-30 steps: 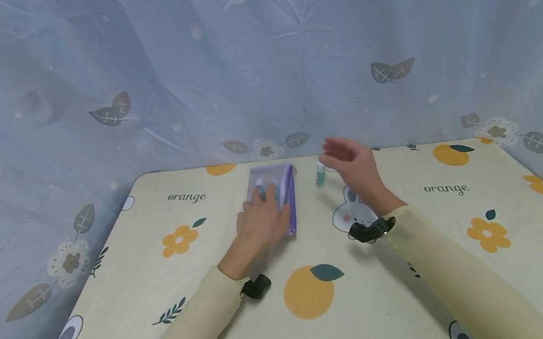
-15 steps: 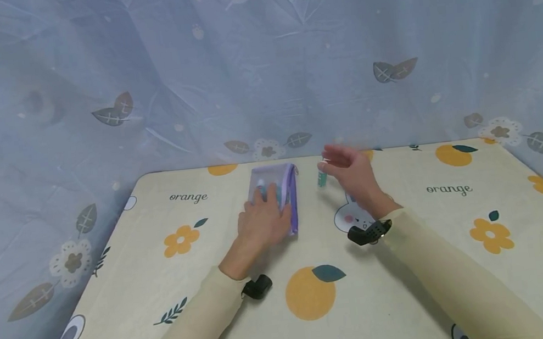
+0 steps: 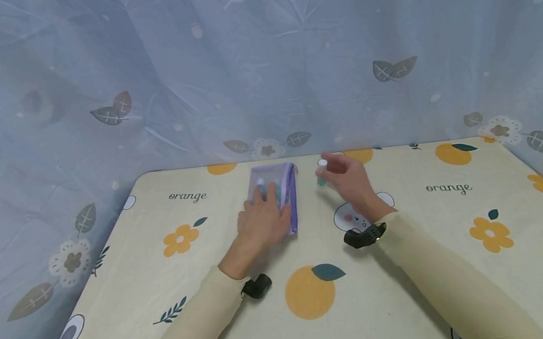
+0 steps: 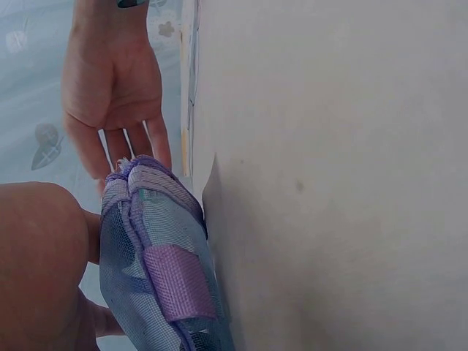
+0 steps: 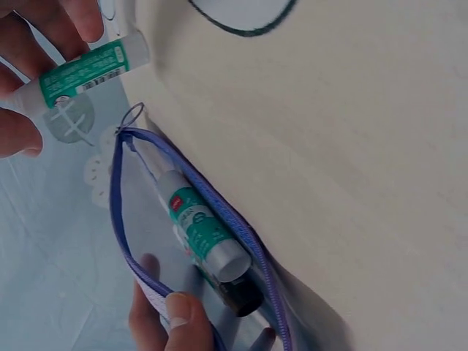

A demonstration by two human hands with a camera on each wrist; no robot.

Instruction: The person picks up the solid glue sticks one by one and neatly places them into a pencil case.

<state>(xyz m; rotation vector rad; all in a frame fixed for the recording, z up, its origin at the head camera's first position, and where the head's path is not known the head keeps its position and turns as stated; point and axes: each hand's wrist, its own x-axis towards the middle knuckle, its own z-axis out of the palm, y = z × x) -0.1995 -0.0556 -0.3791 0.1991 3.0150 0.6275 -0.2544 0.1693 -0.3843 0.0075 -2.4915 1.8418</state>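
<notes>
My left hand (image 3: 263, 223) lies over a mesh zip pouch (image 3: 292, 206) with purple edging. In the right wrist view its thumb and fingers pinch one side of the purple zip edge (image 5: 121, 208), and the mouth gapes. Inside lie a green-and-white glue stick (image 5: 201, 225) and a dark-ended cylinder (image 5: 241, 296), partly hidden. Right of the pouch, a second glue stick (image 3: 322, 164) stands upright, its white end at the tabletop. My right hand (image 3: 352, 183) has thumb and fingers curled around its upper part. The left wrist view shows a purple tab (image 4: 179, 281) on the pouch's end.
A cream cloth (image 3: 389, 300) printed with oranges, flowers and rabbits covers the table. Behind its far edge hangs a pale blue curtain (image 3: 261, 71). Dark wrist devices sit on my left wrist (image 3: 257, 287) and right wrist (image 3: 365, 235).
My right hand has come down and left, its thumb and fingers closing around the standing glue stick. My left hand and the pouch stay in place.
</notes>
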